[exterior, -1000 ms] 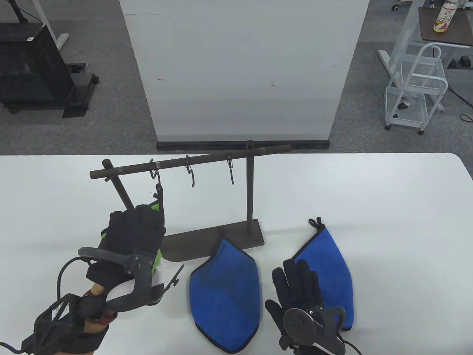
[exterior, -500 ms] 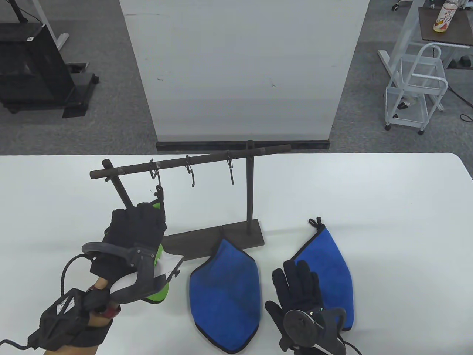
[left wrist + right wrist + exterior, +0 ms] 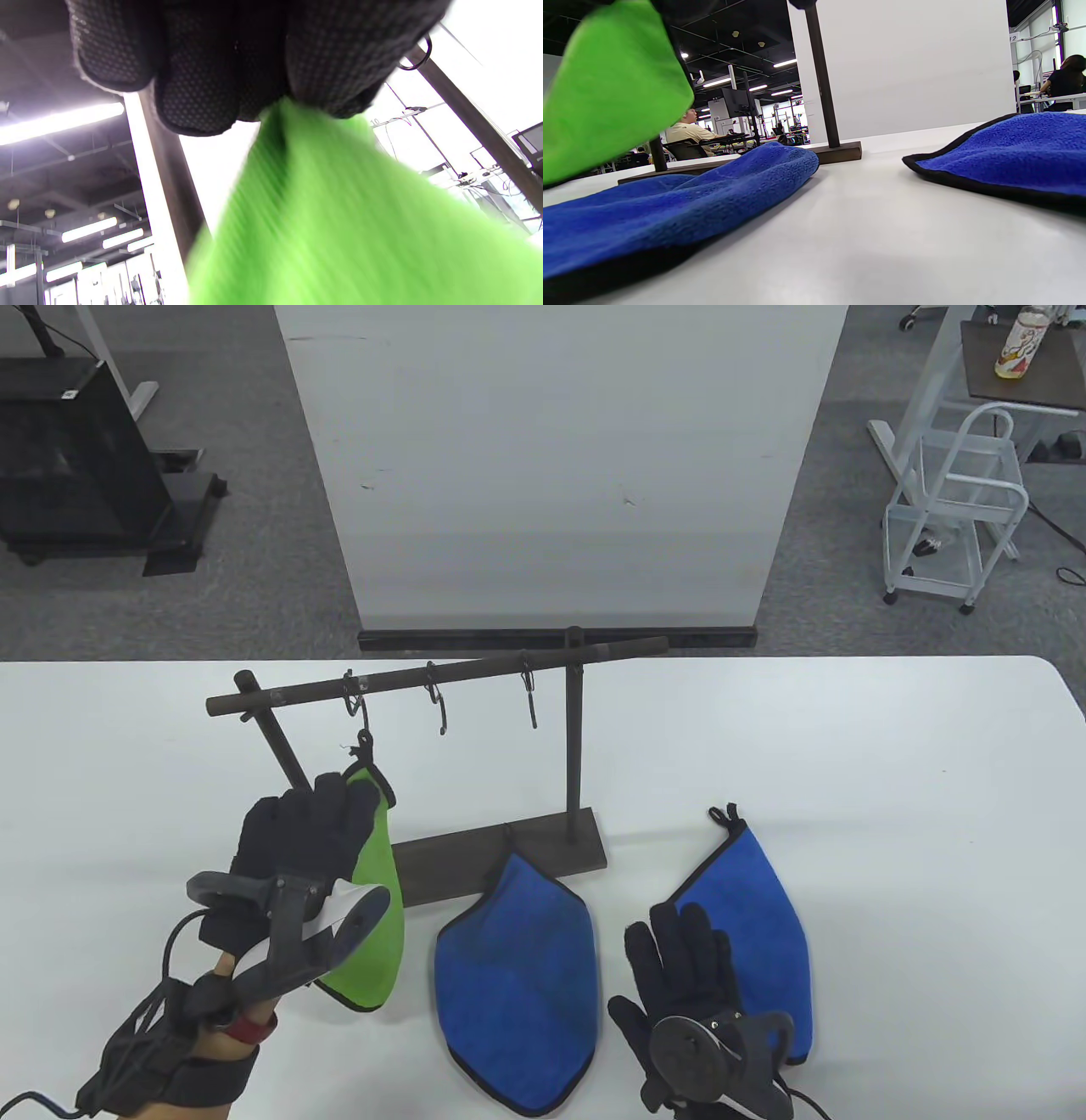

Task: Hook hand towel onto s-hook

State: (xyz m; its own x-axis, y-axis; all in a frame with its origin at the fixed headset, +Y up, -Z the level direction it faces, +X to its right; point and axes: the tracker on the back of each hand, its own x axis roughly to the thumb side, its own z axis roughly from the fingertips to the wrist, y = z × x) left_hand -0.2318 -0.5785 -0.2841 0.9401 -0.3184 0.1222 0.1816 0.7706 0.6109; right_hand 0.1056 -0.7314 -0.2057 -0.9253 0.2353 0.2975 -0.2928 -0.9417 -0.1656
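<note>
- The green hand towel (image 3: 373, 899) hangs by its black loop (image 3: 365, 744) from the leftmost s-hook (image 3: 358, 704) on the dark rack (image 3: 441, 678), which stands toward the bench's (image 3: 848, 746) left half, near the far edge.
- The left hand (image 3: 297, 840) is up beside the towel's upper part. In the left wrist view its fingertips (image 3: 203, 84) press against the top of the green cloth (image 3: 339, 220); the grip looks loose, the fingers stretched out in the table view, and I cannot tell for sure whether it pinches the cloth or only touches it.
- The right hand (image 3: 687, 976) lies flat near the bench's near edge, fingers spread, its grip open and holding nothing; it rests partly on the left edge of a blue towel (image 3: 755, 916).
- A second blue towel (image 3: 517, 984) lies flat between the green towel and the right hand, its tip touching the rack's base plate (image 3: 509, 857).
- Two more s-hooks (image 3: 438, 704) and (image 3: 530, 695) hang bare on the bar to the right of the first.
</note>
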